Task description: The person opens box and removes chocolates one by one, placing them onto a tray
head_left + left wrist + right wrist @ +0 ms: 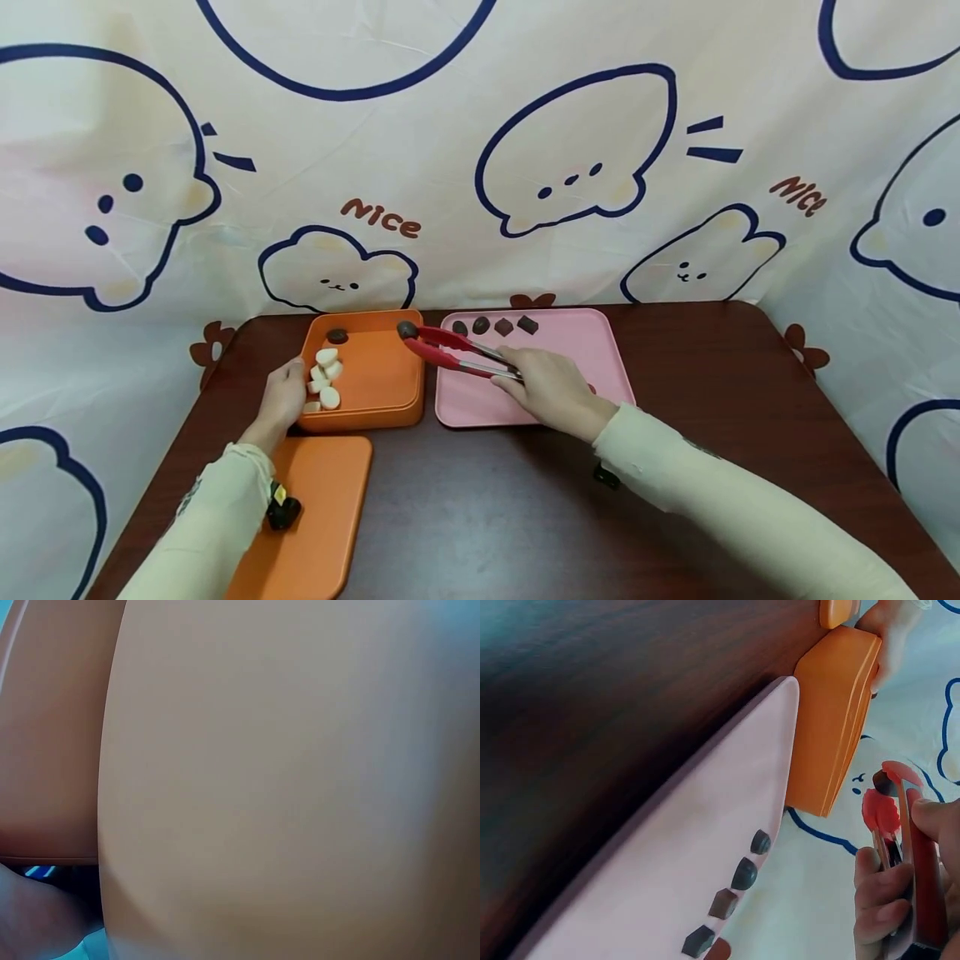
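Note:
My right hand (551, 387) grips red-tipped tongs (450, 347), whose tips pinch a dark chocolate (406, 330). In the right wrist view that chocolate (885, 782) sits between the red tips, above the box's height. At the left side of the orange box (378, 411), my left hand (283, 392) holds its wall. Inside the box lie one dark chocolate (337, 336) and several white pieces (328, 397) along the left. Several dark chocolates (504, 327) stand in a row at the back of the pink tray (581, 346); the right hand and tongs are over this tray.
An orange lid (330, 500) lies in front of the box, partly under the left forearm, and fills most of the left wrist view. Brown tabletop (705, 375) extends to the right of the tray. A printed cloth (450, 167) hangs behind the table.

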`<move>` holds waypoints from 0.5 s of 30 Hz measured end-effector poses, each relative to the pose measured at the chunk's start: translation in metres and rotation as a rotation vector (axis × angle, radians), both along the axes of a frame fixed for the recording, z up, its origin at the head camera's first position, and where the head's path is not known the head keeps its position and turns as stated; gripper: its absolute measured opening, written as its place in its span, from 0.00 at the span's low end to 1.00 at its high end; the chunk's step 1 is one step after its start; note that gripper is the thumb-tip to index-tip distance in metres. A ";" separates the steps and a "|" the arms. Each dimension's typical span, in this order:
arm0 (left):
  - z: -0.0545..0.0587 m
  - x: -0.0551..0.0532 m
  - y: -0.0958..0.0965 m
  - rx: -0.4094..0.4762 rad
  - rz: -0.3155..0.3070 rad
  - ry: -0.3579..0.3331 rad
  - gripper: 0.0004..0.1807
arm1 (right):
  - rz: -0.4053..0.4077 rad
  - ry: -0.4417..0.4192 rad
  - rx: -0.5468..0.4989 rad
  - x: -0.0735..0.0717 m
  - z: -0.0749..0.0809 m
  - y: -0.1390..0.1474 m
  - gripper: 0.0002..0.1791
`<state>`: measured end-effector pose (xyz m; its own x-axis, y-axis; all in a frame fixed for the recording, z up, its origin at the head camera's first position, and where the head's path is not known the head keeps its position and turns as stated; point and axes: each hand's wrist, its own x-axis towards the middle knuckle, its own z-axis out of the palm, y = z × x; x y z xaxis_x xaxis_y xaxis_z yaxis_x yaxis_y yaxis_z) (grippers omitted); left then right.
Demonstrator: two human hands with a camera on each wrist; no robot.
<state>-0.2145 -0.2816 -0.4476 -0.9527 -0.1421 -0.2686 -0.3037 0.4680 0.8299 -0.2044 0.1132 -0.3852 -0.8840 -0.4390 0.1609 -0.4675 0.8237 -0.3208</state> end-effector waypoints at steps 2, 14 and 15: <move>0.002 0.001 0.001 -0.002 -0.009 -0.007 0.35 | -0.014 -0.011 -0.002 0.003 0.000 0.008 0.21; -0.002 -0.006 0.003 -0.019 0.035 0.045 0.24 | -0.051 -0.097 -0.082 0.010 -0.002 0.053 0.23; -0.002 -0.006 0.002 -0.017 0.033 0.046 0.23 | -0.057 -0.104 -0.086 0.011 -0.002 0.056 0.23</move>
<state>-0.2207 -0.2792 -0.4498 -0.9588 -0.1779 -0.2215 -0.2807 0.4729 0.8352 -0.1934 0.1692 -0.3873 -0.9207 -0.3766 0.1024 -0.3819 0.8152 -0.4354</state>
